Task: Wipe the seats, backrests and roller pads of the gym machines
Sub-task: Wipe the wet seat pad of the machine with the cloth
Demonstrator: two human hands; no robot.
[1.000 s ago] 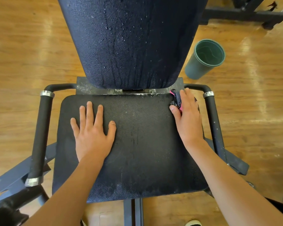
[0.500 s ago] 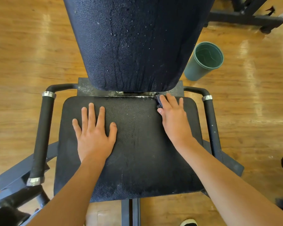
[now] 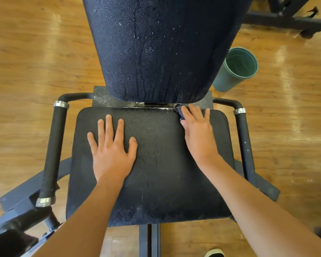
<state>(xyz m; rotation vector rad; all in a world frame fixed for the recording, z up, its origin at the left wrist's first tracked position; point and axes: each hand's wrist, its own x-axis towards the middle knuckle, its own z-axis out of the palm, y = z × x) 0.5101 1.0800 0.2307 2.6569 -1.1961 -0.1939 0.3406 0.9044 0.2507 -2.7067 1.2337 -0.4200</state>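
Head view, single camera, looking down on one machine.

Left hand (image 3: 111, 153): flat on the seat (image 3: 165, 182), fingers spread and straight, holding nothing; it reads as a brace.

Right hand (image 3: 196, 130): fingers laid nearly straight over a small dark cloth (image 3: 178, 110), pressing it onto the seat's rear edge, right of centre, just under the lower lip of the backrest (image 3: 156, 49); most of the cloth is hidden under the fingers; whether the thumb also pinches it, cannot tell.

Hands well apart, both on the seat pad.

Judgement: step in hand is wiping the seat's back edge; the backrest carries droplets and run marks, so it looks wetted but not dried off.

Risks:
- liquid off the backrest may drip onto the rear strip under the cloth; cause: wiping the seat before the pad above it;
- the cloth is small and bunched; it could slip out from under flat fingers, or snag in the gap between seat and backrest;
- the braced left hand covers a patch of seat; that patch could be missed;
- pale specks along the seat's front edge lie far from the cloth and may be skipped.

Surface: black pebbled vinyl, slightly glossy where damp; likely low grip when wet.

Room: glossy wood-plank floor (image 3: 26, 71); black side handles, left handle (image 3: 54, 145) and right handle (image 3: 245, 145), flank the seat; a green bin (image 3: 237, 69) stands on the floor behind the right handle; the frame of another machine (image 3: 285, 21) at far right; a shoe tip (image 3: 214, 253) at the bottom edge.
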